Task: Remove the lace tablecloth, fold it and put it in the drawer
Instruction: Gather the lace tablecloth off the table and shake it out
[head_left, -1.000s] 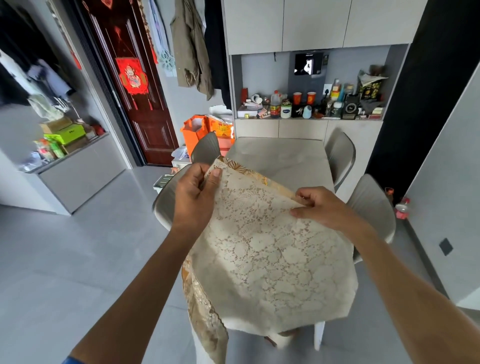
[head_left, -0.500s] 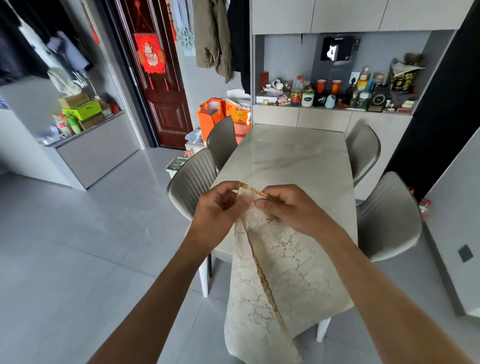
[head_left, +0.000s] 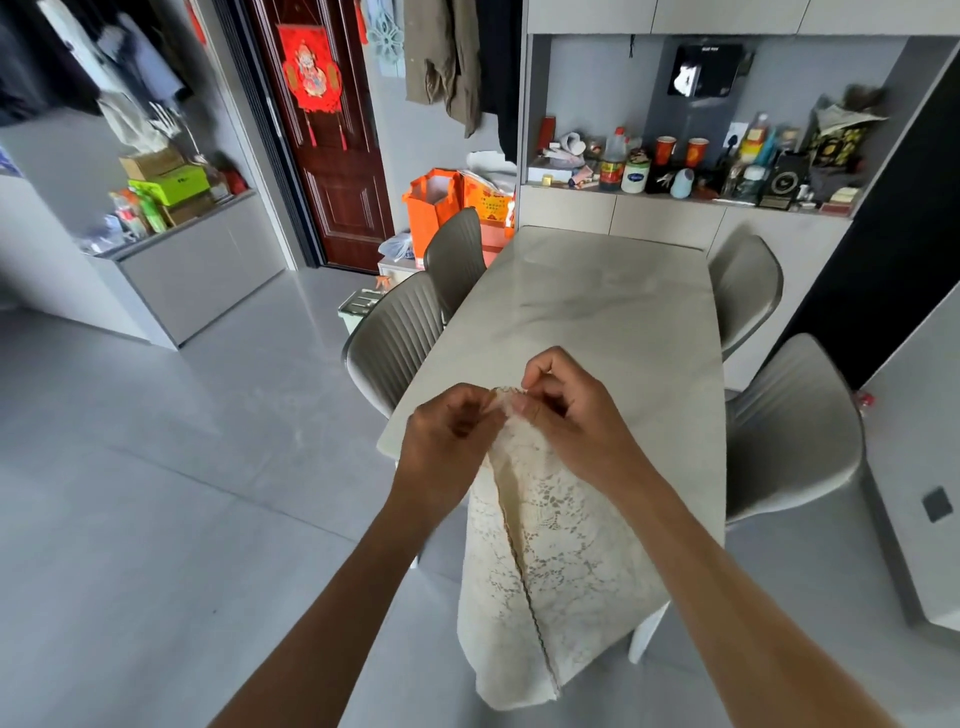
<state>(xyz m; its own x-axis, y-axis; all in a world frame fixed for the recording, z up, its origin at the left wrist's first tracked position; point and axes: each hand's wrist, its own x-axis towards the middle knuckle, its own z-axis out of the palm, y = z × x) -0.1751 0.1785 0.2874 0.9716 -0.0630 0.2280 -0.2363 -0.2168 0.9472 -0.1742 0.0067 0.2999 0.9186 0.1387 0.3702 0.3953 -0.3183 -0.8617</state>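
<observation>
Left hand (head_left: 449, 441) and right hand (head_left: 566, 421): both pinching the top edge of the lace tablecloth (head_left: 550, 561), fingers curled round the gathered corners, knuckles almost touching. Hands held in the air just over the near end of the table (head_left: 597, 312), towards its near left corner.

Cloth position: hangs straight down from the two hands, in front of the near edge of the table; lower end free, clear of the tabletop. Whether it brushes the table edge cannot be told.

Progress, as judged: removal done, since the marble top shows bare. Folding under way: cloth is doubled lengthwise, with a darker trimmed edge running down the middle where the two halves meet. Further folds likely needed to make it compact. Drawer step not yet done; no open drawer visible, and which cabinet front is meant cannot be told.

Cloth appearance: cream, openwork floral lace, thin and limp, a narrow hanging panel, light showing through the holes.

Surroundings: grey chairs (head_left: 395, 338) along both long sides; cluttered sideboard shelf (head_left: 675, 192) past the far end.
</observation>
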